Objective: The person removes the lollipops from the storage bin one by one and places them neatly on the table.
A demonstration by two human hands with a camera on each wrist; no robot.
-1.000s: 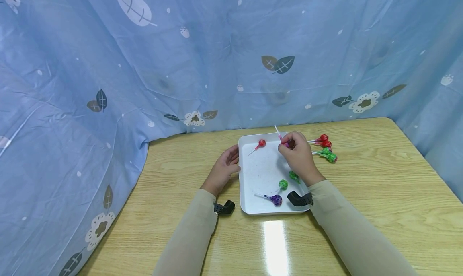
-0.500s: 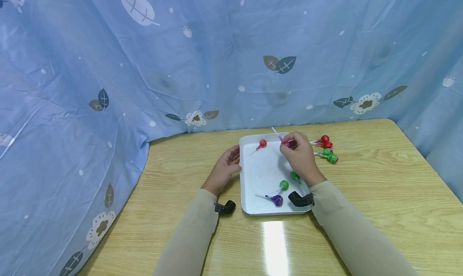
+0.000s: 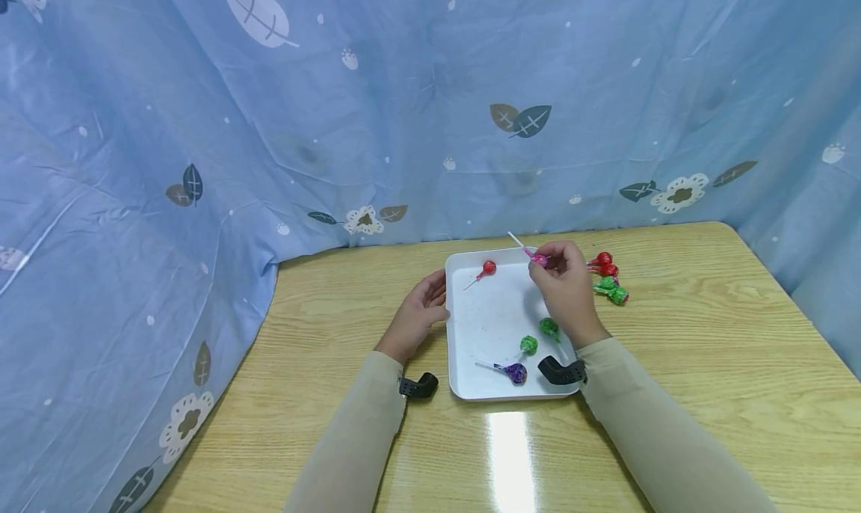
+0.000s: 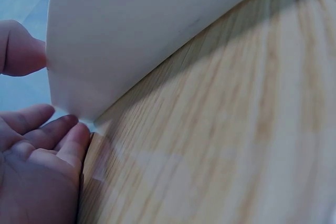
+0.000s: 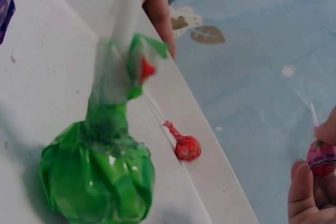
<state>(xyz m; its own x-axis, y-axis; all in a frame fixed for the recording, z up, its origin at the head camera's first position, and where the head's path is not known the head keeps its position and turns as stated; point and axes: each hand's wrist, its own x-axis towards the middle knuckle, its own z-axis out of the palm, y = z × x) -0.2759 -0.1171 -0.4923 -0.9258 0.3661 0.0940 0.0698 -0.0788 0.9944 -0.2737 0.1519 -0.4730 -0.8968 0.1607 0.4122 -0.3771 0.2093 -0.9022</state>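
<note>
Pinched between the thumb and fingers of my right hand [image 3: 566,287] is a pink-wrapped lollipop [image 3: 538,260], held above the far right part of a white tray [image 3: 491,395]. Its white stick points up and left. My left hand [image 3: 418,315] rests against the tray's left wall, fingers loosely bent, thumb touching the rim [image 4: 48,66]. Inside the tray lie a red lollipop [image 3: 489,268] at the far left, two green lollipops, one nearer the middle [image 3: 528,345] and one by my right wrist [image 3: 548,326], and a purple lollipop [image 3: 516,373] at the near side.
Right of the tray, on the wooden table [image 3: 706,333], lies a group of red lollipops [image 3: 603,259] and green lollipops [image 3: 617,295]; my right hand hides their sticks. A blue patterned curtain [image 3: 417,109] hangs behind the table and along its left side.
My right hand has shifted slightly right and away, with the pink lollipop now more visible in its fingers. The left hand stays at the tray's wall.
</note>
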